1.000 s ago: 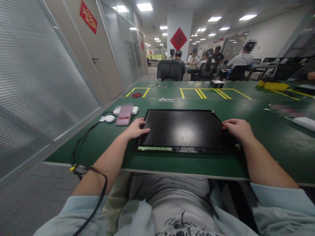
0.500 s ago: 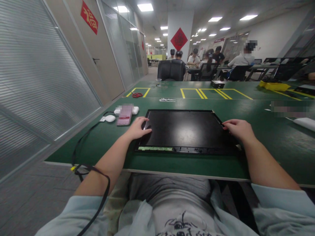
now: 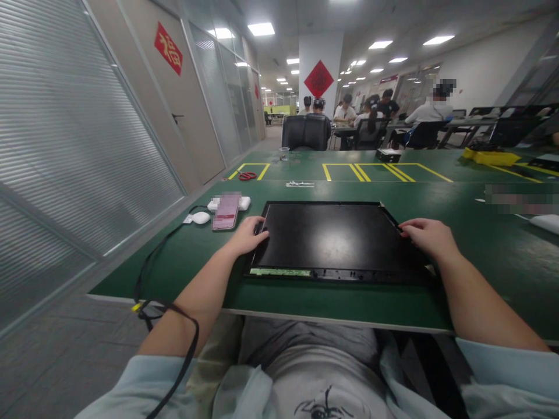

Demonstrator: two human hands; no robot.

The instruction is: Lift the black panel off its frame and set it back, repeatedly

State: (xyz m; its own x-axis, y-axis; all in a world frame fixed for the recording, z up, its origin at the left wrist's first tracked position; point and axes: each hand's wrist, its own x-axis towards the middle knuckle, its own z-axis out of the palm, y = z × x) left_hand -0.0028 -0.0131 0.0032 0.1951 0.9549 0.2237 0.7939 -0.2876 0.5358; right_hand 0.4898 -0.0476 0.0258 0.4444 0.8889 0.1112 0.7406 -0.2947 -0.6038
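Observation:
A black flat display panel [image 3: 305, 238] lies face up in front of me, with a dark frame around it and a narrow green strip [image 3: 279, 272] along its near left edge. My left hand [image 3: 245, 237] grips the panel's left edge, thumb on top; some of its fingers are hidden at the rim. At the opposite side, my right hand [image 3: 430, 235] pinches the right edge between thumb and fingertips. A small pale tab [image 3: 430, 268] shows near the panel's front right corner, close to my right wrist.
On the green table [image 3: 340, 302], a phone [image 3: 227, 212] and a white rounded device [image 3: 201, 218] lie left of the panel. A black cable [image 3: 151, 256] runs past my left forearm. Farther off are red-handled scissors [image 3: 247, 176], a clear cup [image 3: 283, 153] and seated people.
The view has tilted slightly, so everything sits a little lower in it. The thumb and fingers of my left hand have come closer together on the panel's edge. My right hand keeps its hold.

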